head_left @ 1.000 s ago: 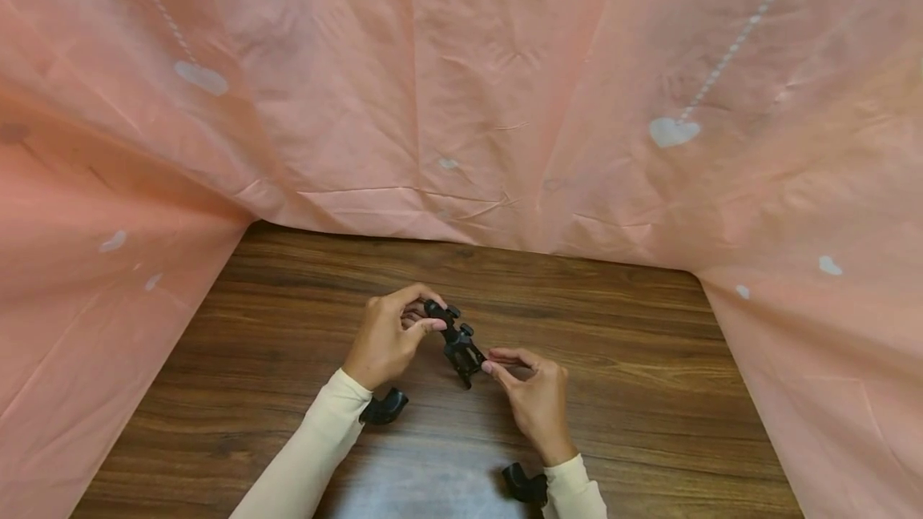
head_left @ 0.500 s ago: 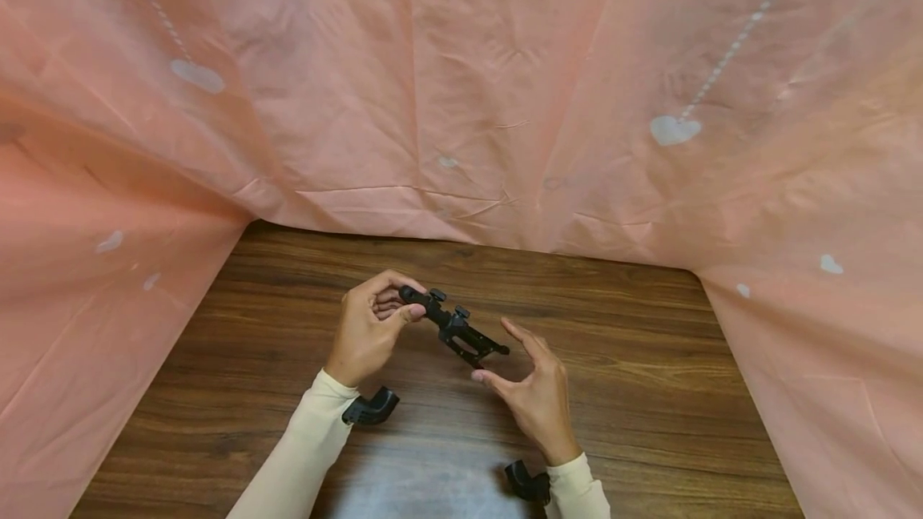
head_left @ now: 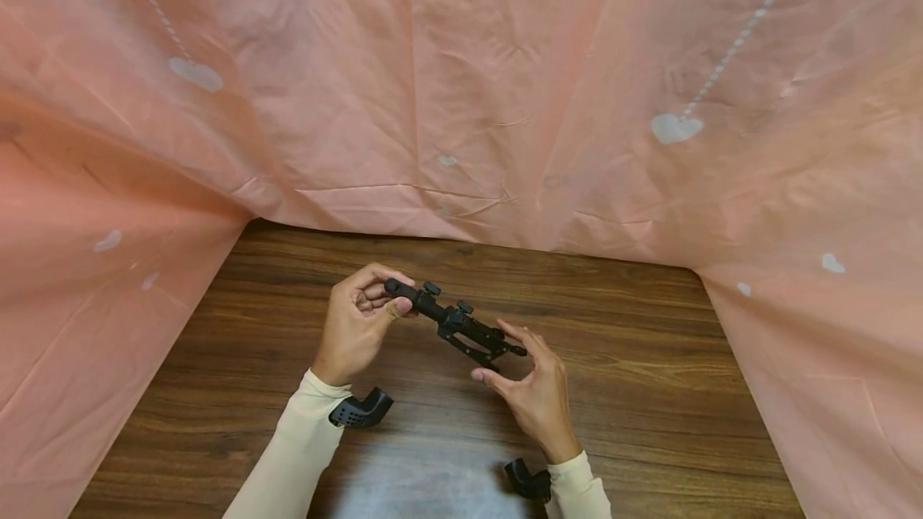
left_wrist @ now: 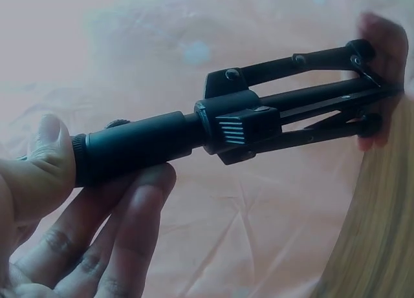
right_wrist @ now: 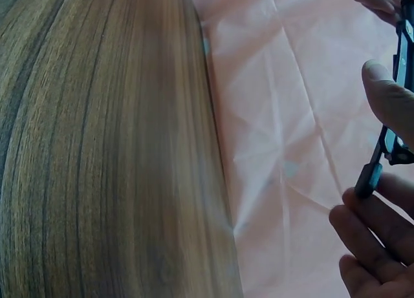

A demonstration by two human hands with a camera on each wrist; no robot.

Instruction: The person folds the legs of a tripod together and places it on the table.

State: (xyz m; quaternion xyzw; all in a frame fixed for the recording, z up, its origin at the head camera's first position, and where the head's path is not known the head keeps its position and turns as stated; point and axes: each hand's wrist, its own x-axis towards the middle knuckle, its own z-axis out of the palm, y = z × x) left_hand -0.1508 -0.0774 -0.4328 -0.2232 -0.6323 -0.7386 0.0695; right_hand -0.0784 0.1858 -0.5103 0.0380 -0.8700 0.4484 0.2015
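My left hand (head_left: 351, 331) holds a black mini tripod (head_left: 433, 307) by its top end, thumb and fingers round the column. Two small knobs (head_left: 465, 307) stick up along its upper side. The tripod's legs (left_wrist: 317, 60) point away to the right, partly folded round the central rod, with braces between them. My right hand (head_left: 537, 395) is at the foot end, thumb and fingers on opposite sides of the legs. In the right wrist view a foot (right_wrist: 369, 180) rests against the fingertips. The tripod is held up over the table, tilted down to the right.
A brown wood-grain table (head_left: 634, 391) lies beneath both hands. Pink cloth with white hearts (head_left: 461, 102) hangs behind it and along both sides. A black mount (head_left: 363, 408) is on the left wrist and another mount (head_left: 526, 480) on the right.
My left hand has moved left and slightly away, bringing the tripod to a flatter angle. My right hand let go of the leg tip, spread, and now has the legs between thumb and fingers.
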